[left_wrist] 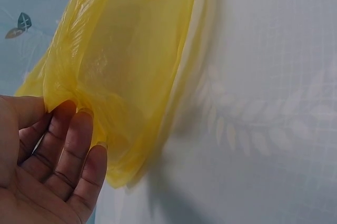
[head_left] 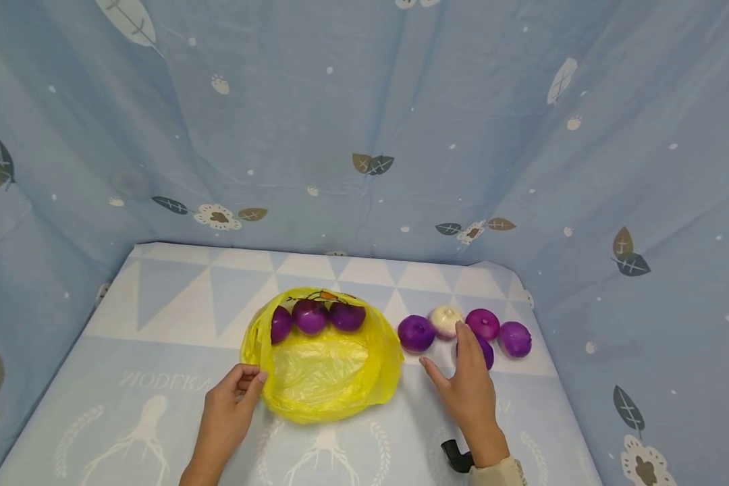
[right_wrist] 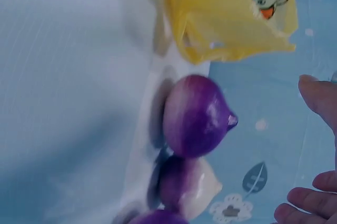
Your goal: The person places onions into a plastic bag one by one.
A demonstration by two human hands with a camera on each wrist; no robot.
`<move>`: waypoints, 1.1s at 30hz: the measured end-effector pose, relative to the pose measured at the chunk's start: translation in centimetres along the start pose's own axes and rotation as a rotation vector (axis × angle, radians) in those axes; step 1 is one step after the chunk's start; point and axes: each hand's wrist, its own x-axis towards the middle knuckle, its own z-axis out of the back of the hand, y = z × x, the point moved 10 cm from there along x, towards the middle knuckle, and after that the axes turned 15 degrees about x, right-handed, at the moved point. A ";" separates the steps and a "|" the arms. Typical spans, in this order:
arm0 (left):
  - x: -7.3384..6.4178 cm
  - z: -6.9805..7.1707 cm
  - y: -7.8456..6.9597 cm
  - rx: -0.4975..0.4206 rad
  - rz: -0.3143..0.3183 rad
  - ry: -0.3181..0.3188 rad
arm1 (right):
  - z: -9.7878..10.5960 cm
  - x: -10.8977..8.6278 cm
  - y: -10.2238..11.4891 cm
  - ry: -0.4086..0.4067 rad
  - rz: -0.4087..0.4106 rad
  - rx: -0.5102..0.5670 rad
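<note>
A yellow plastic bag point(head_left: 322, 378) lies with its mouth spread wide, and several purple onions point(head_left: 310, 317) sit inside along its far side. At the bag's left rim, my left hand point(head_left: 227, 412) pinches the plastic between thumb and fingers; the left wrist view shows the gathered yellow film point(left_wrist: 121, 76) at the fingertips. My right hand point(head_left: 468, 388) hovers over the loose onions right of the bag, thumb and fingers apart, holding nothing. It partly covers one purple onion point(head_left: 484, 352). Near it are another purple onion point(head_left: 416, 333) and a whitish one point(head_left: 445, 321).
Two more purple onions point(head_left: 514, 339) lie toward the table's right edge. A black curved object point(head_left: 457, 457) shows beside the right wrist, partly hidden. Blue patterned curtains point(head_left: 364, 121) close off the back and sides of the patterned tabletop point(head_left: 176, 283).
</note>
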 end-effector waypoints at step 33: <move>0.0 0.1 -0.2 -0.010 0.008 -0.012 | 0.4 -2.4 -12.7 -0.033 -0.467 0.053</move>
